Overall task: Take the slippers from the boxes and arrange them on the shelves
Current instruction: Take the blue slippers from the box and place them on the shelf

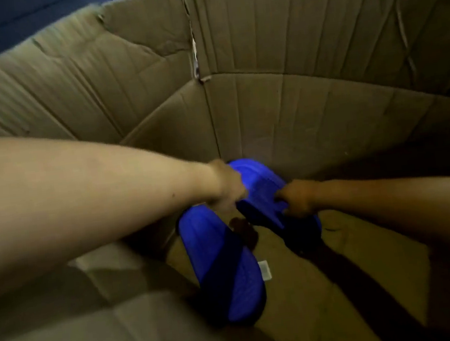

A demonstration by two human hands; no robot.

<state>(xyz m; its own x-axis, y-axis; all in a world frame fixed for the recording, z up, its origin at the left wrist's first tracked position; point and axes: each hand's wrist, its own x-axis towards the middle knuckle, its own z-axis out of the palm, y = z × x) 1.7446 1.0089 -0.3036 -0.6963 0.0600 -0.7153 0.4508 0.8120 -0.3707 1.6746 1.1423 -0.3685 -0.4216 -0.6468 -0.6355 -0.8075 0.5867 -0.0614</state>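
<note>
Near: blue foam slipper with dark strap (224,268) lying on floor of big brown cardboard box (268,115). Small white tag (264,269) beside it. Next: left hand (225,187) down where both slippers meet; too blurry to tell what its fingers hold. Right hand (297,198) fingers curled on edge of second blue slipper (261,183), tipped up by far corner. Step: picking slippers out. Next: lift both over tall walls. Shelves out of sight.

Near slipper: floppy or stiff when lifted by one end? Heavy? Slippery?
Probably keeps its shape: the near slipper looks like a thick moulded sole with a broad dark strap. Likely light: the right hand holds the matching far slipper by one edge. Footbed looks textured, so probably not slippery.
</note>
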